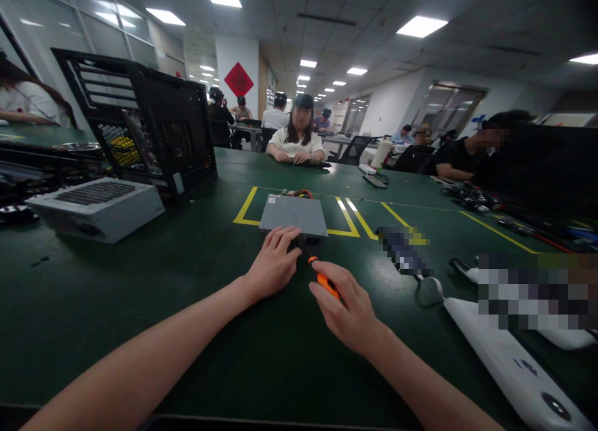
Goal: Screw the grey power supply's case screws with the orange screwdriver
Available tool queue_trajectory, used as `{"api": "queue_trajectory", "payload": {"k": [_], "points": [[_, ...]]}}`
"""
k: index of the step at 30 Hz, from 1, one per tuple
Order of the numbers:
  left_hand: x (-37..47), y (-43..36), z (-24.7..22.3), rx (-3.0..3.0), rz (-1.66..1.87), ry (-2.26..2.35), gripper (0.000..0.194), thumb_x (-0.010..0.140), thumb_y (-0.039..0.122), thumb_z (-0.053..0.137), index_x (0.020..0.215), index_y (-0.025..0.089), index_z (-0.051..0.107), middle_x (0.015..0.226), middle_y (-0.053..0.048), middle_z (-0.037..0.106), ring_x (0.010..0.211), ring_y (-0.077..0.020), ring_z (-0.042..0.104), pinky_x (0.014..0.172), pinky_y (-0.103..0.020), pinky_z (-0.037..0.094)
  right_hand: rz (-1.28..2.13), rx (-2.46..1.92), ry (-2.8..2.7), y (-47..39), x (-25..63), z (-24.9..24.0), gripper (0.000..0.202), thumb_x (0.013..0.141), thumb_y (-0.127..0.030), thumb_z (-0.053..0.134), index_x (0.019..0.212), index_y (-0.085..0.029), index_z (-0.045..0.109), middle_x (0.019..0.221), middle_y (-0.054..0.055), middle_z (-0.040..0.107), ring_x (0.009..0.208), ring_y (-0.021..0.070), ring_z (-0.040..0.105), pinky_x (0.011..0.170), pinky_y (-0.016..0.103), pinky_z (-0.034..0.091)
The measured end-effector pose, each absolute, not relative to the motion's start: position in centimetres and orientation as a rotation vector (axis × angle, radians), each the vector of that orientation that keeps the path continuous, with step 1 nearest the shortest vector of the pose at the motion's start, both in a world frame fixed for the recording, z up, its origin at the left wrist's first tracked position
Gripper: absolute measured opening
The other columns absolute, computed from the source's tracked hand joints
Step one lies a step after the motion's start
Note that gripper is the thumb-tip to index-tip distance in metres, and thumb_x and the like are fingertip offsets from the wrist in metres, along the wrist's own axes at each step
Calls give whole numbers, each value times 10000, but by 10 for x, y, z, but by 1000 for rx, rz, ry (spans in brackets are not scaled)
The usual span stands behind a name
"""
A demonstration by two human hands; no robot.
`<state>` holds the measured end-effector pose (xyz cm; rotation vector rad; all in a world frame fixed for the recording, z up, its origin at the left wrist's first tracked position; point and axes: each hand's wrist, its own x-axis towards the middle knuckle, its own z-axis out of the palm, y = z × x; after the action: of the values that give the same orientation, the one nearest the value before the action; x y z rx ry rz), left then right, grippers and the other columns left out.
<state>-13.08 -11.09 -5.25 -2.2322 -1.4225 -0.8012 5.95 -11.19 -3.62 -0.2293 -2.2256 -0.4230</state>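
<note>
A grey computer power supply (293, 214) lies flat on the green table, with coloured cables (299, 194) coming out at its far side. My left hand (275, 263) rests against its near edge, fingers stretched onto the metal casing. In my right hand (348, 306) is a screwdriver (327, 284) with an orange and black handle, gripped between thumb and fingers. Its shaft points up and left at the near face of the power supply. Where the tip meets the casing is too small and dark to make out.
On the left stand a black computer case (172, 132) and another power supply (98, 207). A phone (402, 250) and a white power bank (509, 362) lie at right. Yellow tape (346, 216) marks the green table (187, 331). Across it sits a person (299, 138).
</note>
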Motion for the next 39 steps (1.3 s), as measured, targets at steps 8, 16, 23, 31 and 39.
{"api": "queue_trajectory", "payload": {"k": [8,16,23,31,39], "points": [[-132,-111,-51,-2217,-734,-1415,227,788,105,472,952,153,622,1304,-135,406,1261,-279,323,1060,-478,279,-454,-273,-2168,-113,62,-37,290,786,-58,516,1032,-203,469,1103,104,469,1054,213,508,765,355,551],[-133,-109,-53,-2190,-748,-1406,221,770,104,500,943,154,628,1287,-128,432,1245,-270,351,1059,-461,296,-427,-249,-2193,-109,62,-41,264,789,-73,531,1022,-184,474,1114,110,486,1061,215,512,796,358,542],[-133,-110,-53,-2181,-708,-1412,240,782,122,497,996,145,605,1287,-135,434,1240,-270,360,1061,-457,296,-446,-285,-2137,-109,62,-41,274,768,-68,548,1007,-191,493,1119,105,458,1042,219,508,782,364,541],[-134,-109,-53,-2188,-743,-1403,275,790,112,477,1044,141,578,1278,-130,450,1233,-260,368,1049,-461,312,-408,-266,-2168,-108,63,-39,305,771,-36,535,1037,-168,465,1117,123,489,1073,228,497,808,394,536],[-135,-109,-53,-2190,-757,-1395,320,781,94,475,1084,146,564,1274,-129,453,1227,-260,372,1034,-462,328,-430,-271,-2142,-109,64,-38,303,765,-34,540,1026,-175,477,1092,118,480,1037,221,513,777,373,544]]}}
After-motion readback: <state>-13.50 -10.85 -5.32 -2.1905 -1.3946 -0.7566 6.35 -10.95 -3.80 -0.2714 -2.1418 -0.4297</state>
